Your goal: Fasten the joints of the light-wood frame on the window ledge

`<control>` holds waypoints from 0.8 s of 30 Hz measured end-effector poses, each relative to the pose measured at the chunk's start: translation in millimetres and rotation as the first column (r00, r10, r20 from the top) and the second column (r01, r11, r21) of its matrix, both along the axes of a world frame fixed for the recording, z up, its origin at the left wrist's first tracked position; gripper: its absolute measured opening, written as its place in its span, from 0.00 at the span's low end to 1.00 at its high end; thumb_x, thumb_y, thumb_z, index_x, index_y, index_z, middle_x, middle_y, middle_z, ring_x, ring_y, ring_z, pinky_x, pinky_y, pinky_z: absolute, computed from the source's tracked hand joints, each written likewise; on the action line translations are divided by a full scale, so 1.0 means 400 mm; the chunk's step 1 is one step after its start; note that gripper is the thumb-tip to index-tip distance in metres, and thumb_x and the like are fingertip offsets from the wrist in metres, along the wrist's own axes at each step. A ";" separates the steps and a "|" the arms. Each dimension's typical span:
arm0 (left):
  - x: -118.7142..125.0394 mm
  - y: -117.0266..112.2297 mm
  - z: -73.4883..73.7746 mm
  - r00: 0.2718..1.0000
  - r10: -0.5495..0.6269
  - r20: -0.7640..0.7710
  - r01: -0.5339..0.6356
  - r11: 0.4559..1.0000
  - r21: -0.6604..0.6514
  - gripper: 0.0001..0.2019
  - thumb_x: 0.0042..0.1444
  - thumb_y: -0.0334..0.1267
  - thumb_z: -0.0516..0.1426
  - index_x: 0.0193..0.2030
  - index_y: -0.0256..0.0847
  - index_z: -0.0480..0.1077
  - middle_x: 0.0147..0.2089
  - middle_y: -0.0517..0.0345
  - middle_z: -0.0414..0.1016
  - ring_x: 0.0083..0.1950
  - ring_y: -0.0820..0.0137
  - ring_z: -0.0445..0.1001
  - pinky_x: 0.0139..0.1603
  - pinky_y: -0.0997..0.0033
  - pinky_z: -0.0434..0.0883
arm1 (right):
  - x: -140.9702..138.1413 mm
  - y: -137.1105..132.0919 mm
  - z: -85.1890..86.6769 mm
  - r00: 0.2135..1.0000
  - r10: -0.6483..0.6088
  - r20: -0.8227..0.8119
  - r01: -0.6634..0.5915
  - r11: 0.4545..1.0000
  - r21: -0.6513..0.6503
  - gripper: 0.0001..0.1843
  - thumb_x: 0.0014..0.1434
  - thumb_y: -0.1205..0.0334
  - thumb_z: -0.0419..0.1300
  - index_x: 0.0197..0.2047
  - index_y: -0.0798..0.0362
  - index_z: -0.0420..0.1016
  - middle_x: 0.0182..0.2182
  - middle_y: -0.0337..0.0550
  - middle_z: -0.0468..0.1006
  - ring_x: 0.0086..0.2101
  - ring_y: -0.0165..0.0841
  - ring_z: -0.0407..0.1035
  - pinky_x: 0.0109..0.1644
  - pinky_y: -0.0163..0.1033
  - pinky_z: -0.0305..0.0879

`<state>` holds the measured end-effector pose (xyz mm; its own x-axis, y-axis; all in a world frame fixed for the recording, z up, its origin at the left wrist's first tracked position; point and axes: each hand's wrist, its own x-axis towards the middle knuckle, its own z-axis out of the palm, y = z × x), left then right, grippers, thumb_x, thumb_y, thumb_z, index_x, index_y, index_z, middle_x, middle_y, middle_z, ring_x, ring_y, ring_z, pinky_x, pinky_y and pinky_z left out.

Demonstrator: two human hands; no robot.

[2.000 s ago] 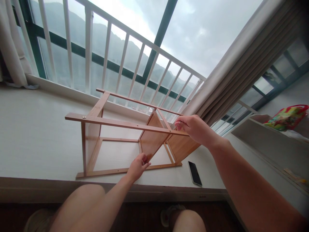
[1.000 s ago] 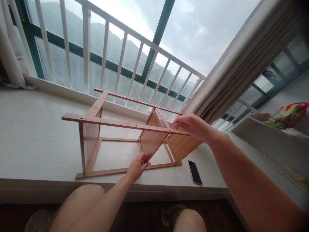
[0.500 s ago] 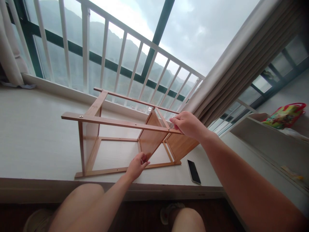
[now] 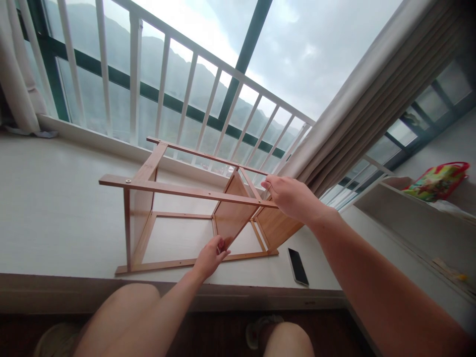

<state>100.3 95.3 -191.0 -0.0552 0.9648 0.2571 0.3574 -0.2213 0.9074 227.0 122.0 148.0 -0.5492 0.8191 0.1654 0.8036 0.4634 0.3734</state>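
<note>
A wooden shelf frame [image 4: 178,190] lies on its side on the white ledge, with panels set between its long rails. My left hand [image 4: 211,255] is closed round the lower front edge of the middle shelf panel [image 4: 236,214]. Over the right part of the upper front rail is my right hand [image 4: 288,196], its fingers pinched together. Whatever they may hold is hidden by the hand. Close to the fingertips, a small metal screw head [image 4: 259,201] shows in the rail. Another metal fitting [image 4: 128,181] sits near the rail's left end.
A black phone [image 4: 298,267] lies on the white ledge [image 4: 67,213], right of the frame. Behind stand a white railing [image 4: 165,74] and windows. A beige curtain [image 4: 357,94] hangs at the right, near a shelf unit [image 4: 401,213] with a colourful bag [image 4: 437,182].
My right hand has turned and shifted slightly down at the rail, its fingers drawing closer together. The frame's upper left end has shifted slightly right in view. My left hand keeps its hold.
</note>
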 end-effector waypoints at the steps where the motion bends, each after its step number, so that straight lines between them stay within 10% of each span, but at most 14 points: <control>1: 0.000 0.000 0.000 1.000 -0.001 0.000 0.001 1.000 0.000 0.10 0.54 0.43 0.58 0.34 0.43 0.61 0.34 0.61 0.67 0.30 0.72 0.64 0.35 0.70 0.62 | 0.006 0.003 -0.001 1.000 0.018 -0.017 -0.018 1.000 0.012 0.19 0.71 0.53 0.42 0.40 0.52 0.70 0.31 0.46 0.79 0.33 0.36 0.72 0.32 0.36 0.53; 24: 0.006 0.009 -0.020 1.000 -0.006 0.018 0.006 1.000 0.015 0.10 0.54 0.43 0.58 0.34 0.43 0.60 0.34 0.62 0.66 0.30 0.72 0.64 0.34 0.71 0.63 | 0.054 0.017 -0.019 0.964 0.245 -0.107 -0.241 0.969 0.046 0.20 0.68 0.52 0.48 0.30 0.51 0.72 0.26 0.42 0.75 0.29 0.32 0.67 0.33 0.34 0.50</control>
